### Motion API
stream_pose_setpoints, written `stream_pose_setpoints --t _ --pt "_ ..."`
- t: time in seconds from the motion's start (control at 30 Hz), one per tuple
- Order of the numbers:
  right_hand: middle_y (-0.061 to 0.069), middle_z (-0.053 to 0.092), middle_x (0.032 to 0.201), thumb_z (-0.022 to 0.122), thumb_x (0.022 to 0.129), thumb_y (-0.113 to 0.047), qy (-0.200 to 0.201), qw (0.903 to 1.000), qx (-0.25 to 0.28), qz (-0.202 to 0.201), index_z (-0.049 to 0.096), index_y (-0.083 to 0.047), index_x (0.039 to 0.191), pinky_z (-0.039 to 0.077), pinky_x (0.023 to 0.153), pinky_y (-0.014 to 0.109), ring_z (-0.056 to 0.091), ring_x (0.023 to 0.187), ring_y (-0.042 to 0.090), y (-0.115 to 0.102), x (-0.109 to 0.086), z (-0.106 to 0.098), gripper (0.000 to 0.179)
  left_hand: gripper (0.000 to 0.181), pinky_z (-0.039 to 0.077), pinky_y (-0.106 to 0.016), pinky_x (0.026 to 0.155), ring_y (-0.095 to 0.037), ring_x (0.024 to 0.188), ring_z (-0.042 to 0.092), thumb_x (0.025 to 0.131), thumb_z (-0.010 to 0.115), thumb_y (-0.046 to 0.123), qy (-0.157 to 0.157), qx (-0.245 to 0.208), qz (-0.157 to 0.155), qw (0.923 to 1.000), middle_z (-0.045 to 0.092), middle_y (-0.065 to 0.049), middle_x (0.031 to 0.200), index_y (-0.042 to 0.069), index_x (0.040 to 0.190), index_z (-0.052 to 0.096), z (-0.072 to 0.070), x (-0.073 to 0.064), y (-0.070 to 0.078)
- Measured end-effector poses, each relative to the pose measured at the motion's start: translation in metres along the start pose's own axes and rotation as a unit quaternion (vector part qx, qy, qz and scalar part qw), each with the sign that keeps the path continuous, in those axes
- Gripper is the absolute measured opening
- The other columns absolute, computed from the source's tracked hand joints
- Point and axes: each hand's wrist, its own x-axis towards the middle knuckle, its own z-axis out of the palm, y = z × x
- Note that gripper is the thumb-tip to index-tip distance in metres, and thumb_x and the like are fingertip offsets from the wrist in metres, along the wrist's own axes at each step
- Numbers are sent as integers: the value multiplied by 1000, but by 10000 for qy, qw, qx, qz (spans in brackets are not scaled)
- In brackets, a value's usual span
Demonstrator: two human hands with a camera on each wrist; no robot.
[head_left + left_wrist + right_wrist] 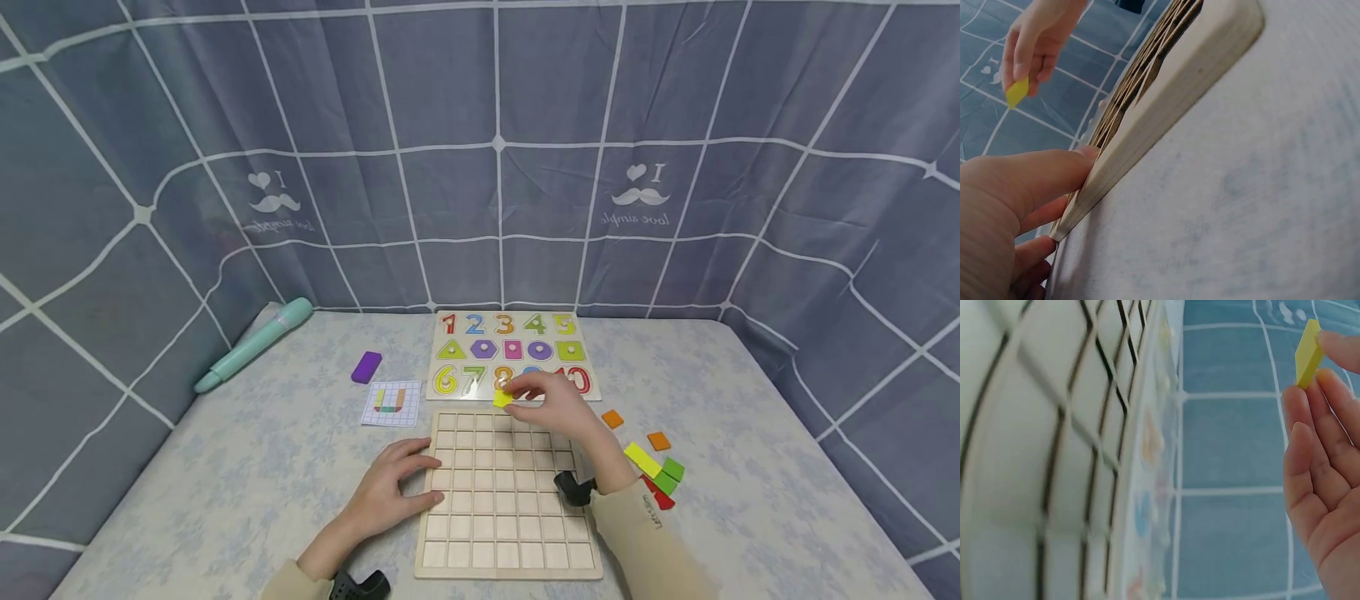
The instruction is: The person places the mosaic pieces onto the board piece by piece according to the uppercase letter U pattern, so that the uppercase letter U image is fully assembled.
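My right hand [551, 406] pinches a small yellow block [502, 398] between thumb and fingers, held up above the far edge of a wooden grid board [483, 502]. From the right wrist view, the yellow block [1309, 355] looks like a thin flat piece, raised clear of the board. My left hand [392, 486] rests at the board's left edge with its fingers relaxed. In the left wrist view the thumb of that hand touches the board's rim [1166, 112], and the other fingers lie along its side. The board's visible squares hold no pieces.
Behind the board lies a number-and-shape puzzle [491, 333]. Left of it are a purple block [367, 367] and a pattern card [391, 403]. Orange [658, 441], yellow [642, 459], green [673, 468] and red [662, 497] pieces lie on the right. A teal cylinder [255, 346] leans far left.
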Motion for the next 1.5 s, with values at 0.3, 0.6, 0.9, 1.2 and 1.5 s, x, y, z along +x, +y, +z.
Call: stream_pose_setpoints --t 0.3,0.6,0.9,1.2,1.5 --pt "-7 66 93 74 81 -20 -451 9986 161 238 70 -12 101 49 80 29 60 86 11 -3 18 46 22 35 36 -55 97 -29 123 45 75 77 38 40 4 5 10000 54 -9 130 18 103 70 4 -1 -1" --pt "-10 65 89 76 79 -21 -689 9966 118 445 70 -15 99 49 77 28 59 83 10 -3 18 62 21 36 37 -53 97 -28 122 46 73 78 38 52 72 -4 10000 54 -8 130 18 102 71 3 -2 -1" --pt "-9 66 91 76 79 -21 -821 9945 307 565 70 -14 100 50 79 27 61 84 10 4 18 66 23 37 37 -53 97 -28 122 46 72 79 37 91 56 -1 9999 55 -9 129 17 102 71 1 -1 0" --pt "-8 66 88 77 79 -22 -932 9948 130 377 70 -12 99 49 74 25 60 81 7 14 16 74 24 36 37 -52 97 -26 123 45 73 78 37 21 6 -9 10000 54 -8 130 19 103 71 1 -1 1" --pt "-8 63 84 77 78 -20 -932 9945 -239 412 70 -13 98 47 72 24 56 77 8 11 17 74 22 36 37 -52 97 -26 123 45 73 78 37 61 33 65 10000 54 -8 131 19 103 70 1 0 -1"
